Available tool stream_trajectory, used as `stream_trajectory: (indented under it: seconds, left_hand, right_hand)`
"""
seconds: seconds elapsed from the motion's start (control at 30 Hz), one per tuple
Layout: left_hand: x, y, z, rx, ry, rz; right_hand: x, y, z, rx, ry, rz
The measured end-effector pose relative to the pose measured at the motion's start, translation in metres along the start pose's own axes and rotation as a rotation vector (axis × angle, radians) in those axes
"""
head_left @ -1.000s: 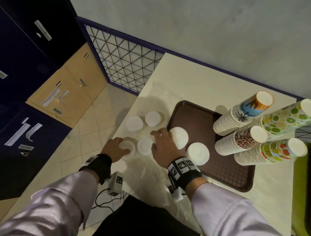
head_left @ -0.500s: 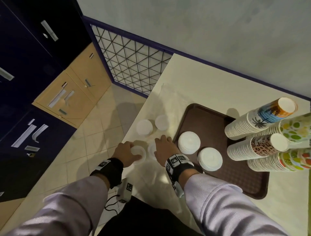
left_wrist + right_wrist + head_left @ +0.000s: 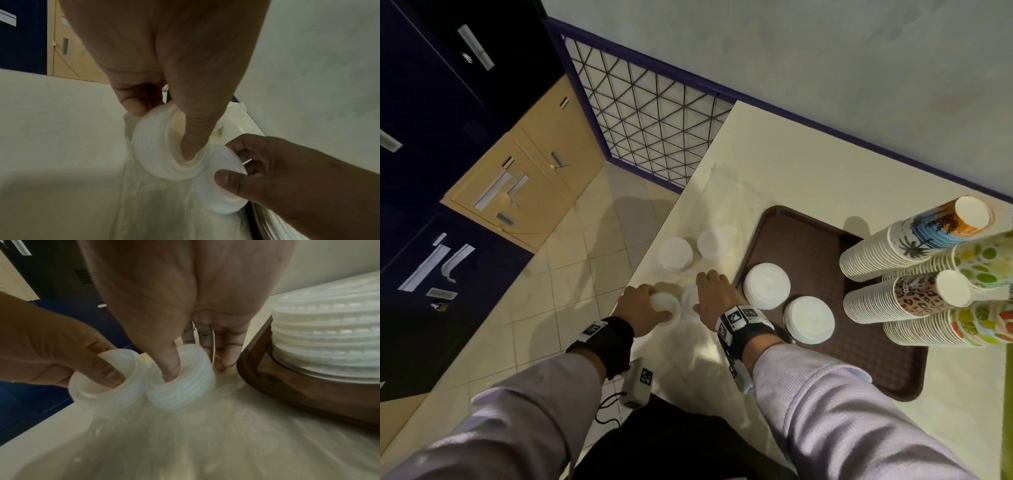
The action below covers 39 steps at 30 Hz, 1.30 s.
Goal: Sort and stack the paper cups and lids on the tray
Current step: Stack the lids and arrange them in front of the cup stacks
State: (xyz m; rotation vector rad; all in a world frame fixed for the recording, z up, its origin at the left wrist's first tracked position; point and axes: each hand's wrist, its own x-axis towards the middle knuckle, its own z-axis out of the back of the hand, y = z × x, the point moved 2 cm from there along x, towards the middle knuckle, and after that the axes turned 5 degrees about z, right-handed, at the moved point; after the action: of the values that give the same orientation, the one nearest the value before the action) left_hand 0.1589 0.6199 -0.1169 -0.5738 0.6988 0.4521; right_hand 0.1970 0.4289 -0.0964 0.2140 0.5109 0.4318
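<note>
My left hand (image 3: 654,308) pinches a small stack of white lids (image 3: 666,305) near the table's left edge, thumb inside the stack (image 3: 160,146). Just to its right, my right hand (image 3: 702,298) grips a second small lid stack (image 3: 180,386), thumb inside and fingers behind it. The two stacks touch side by side on the table. Two more small lid stacks (image 3: 675,254) (image 3: 714,243) stand farther back. The brown tray (image 3: 808,240) holds two wider lid stacks (image 3: 767,286) (image 3: 808,320) and several tall stacks of patterned paper cups (image 3: 907,294).
The table (image 3: 808,164) ends in a drop to the tiled floor just left of my left hand. A wall runs behind it. The tray rim (image 3: 267,378) lies close to my right fingers. Cabinets and a wire grille stand beyond the floor.
My right hand left the wide lid stack on the tray, moved left and took hold of a small lid stack on the table. My left hand stayed on its stack.
</note>
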Motion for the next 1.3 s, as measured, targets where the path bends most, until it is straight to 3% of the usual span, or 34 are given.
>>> stream_trajectory:
  seconds: [0.2, 0.3, 0.6, 0.73, 0.83, 1.0, 1.13, 1.3]
  left_hand:
    - [-0.003, -0.001, -0.001, -0.065, -0.013, -0.017]
    - [-0.007, 0.0, -0.002, -0.088, -0.007, -0.011]
    - [-0.028, 0.004, 0.004, -0.214, -0.115, -0.096]
    - [-0.046, -0.001, 0.011, -0.381, -0.214, -0.097]
    - [-0.064, -0.01, 0.012, -0.547, -0.243, -0.119]
    - [-0.089, -0.044, -0.004, -0.777, -0.082, -0.205]
    - [-0.113, -0.087, -0.021, -0.942, 0.077, -0.277]
    - [-0.137, -0.134, -0.05, -0.946, 0.188, -0.358]
  right_hand:
    - [-0.009, 0.005, -0.003, 0.107, -0.023, -0.019]
    - [-0.017, 0.002, -0.002, 0.275, -0.005, -0.109]
    - [-0.044, -0.02, 0.009, 0.563, -0.005, -0.145]
    - [-0.058, -0.03, 0.017, 0.652, -0.102, -0.154]
    - [-0.074, -0.037, 0.026, 0.933, -0.155, -0.204]
    - [-0.118, -0.043, 0.05, 1.45, -0.275, -0.263]
    - [-0.157, -0.051, 0.077, 1.51, -0.386, -0.186]
    - [-0.194, -0.074, 0.09, 1.505, -0.471, -0.135]
